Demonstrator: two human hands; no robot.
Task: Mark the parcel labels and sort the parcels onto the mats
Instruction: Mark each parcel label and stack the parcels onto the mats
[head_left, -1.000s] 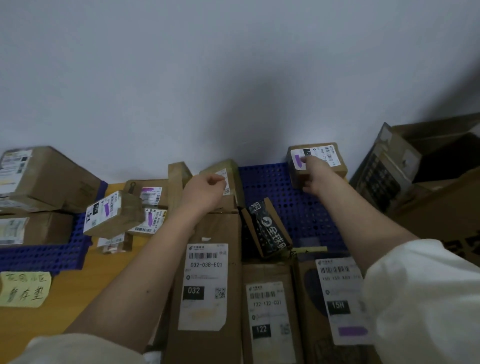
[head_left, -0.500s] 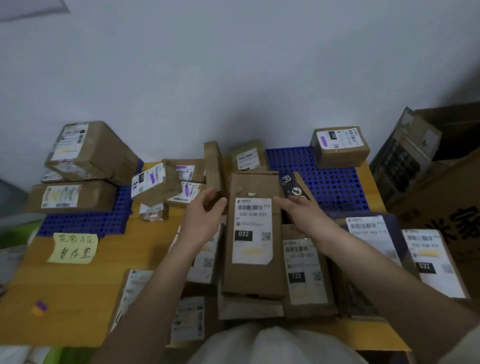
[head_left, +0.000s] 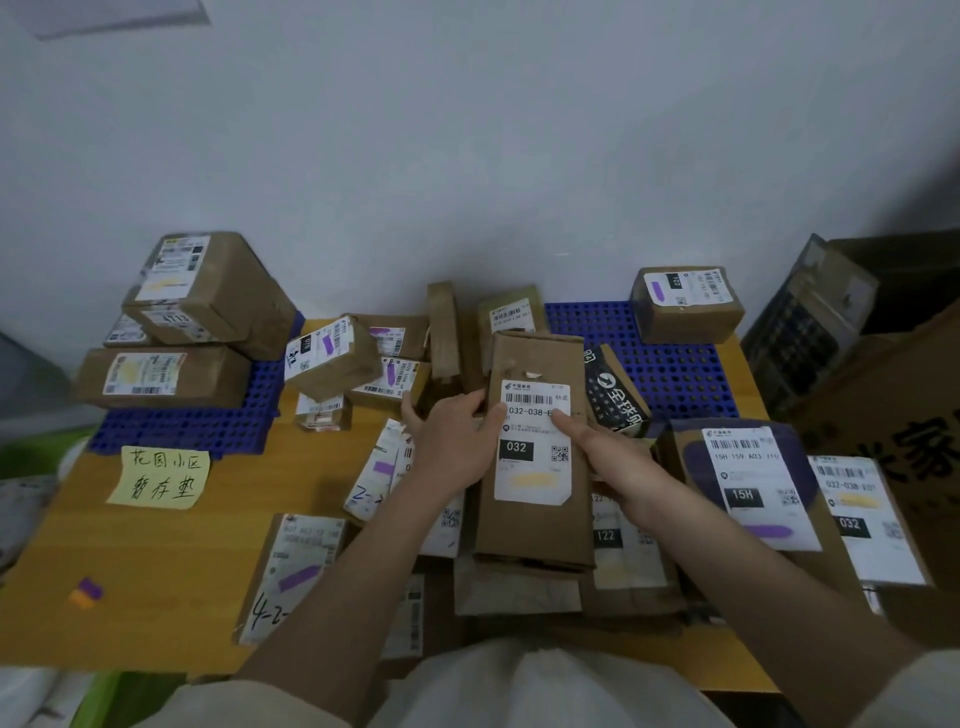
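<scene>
Our left hand (head_left: 457, 441) grips the left edge of the tall parcel (head_left: 532, 467) and our right hand (head_left: 597, 452) pinches its right edge, thumb on the label (head_left: 534, 447). It stands mid-bench on the unsorted pile. We judge this the pick-up; next comes lifting it toward a blue mat (head_left: 670, 364) at the bench's back edge.

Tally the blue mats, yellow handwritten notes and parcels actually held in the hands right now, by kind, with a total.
Blue mats: 2
Yellow handwritten note: 1
Parcel in hand, labelled 032, gripped by the left hand and right hand: 1
Total: 4
</scene>
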